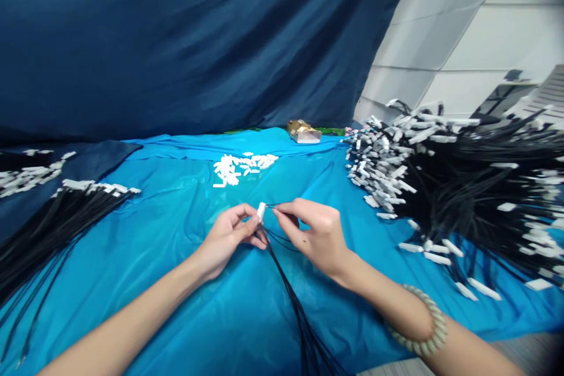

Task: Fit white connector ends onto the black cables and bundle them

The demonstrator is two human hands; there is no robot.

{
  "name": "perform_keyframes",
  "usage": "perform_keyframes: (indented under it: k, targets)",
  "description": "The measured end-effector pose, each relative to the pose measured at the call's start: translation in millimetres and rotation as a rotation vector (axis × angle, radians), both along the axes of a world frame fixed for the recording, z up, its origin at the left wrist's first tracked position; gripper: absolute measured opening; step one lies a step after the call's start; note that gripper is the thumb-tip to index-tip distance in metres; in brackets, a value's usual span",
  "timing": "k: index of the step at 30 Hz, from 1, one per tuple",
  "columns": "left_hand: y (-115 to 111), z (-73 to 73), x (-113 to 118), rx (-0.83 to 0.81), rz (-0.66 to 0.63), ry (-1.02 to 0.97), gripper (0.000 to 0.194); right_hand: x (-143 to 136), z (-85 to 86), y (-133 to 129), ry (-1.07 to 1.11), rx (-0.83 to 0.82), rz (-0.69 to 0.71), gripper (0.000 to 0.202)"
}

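Holding a white piece, left hand faces right hand pinching black cord

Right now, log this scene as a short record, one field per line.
Left hand: holds a small white piece, black cords trailing below
Right hand: fingers pinched on a thin dark cord beside that piece
Loose white pieces: clustered beyond the hands on the blue sheet
Left bundle: dark strands with white ends
Right bundle: larger, likewise dark with white ends
Box: gold-coloured, beyond the loose pieces
Bracelet: around the right wrist
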State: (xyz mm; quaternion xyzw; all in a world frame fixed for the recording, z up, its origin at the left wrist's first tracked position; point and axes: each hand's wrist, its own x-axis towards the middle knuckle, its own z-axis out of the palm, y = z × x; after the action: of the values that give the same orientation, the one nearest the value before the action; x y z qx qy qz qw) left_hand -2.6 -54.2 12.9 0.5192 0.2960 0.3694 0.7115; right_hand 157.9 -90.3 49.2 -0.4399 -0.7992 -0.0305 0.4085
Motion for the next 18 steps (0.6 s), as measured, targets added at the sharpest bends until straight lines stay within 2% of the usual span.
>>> perform_keyframes:
  k: [10,18]
  targets:
    - [0.6,0.1,-0.9,-0.007,-0.008,0.025,0.019,3.6,1.7,-0.1,-0.312,0.201,0.02,0.015]
    - [-1.4,4.0,0.7,-0.037,0.002,0.009,0.019,4.5,0.4,1.5,-0.272,0.135,-0.004,0.014]
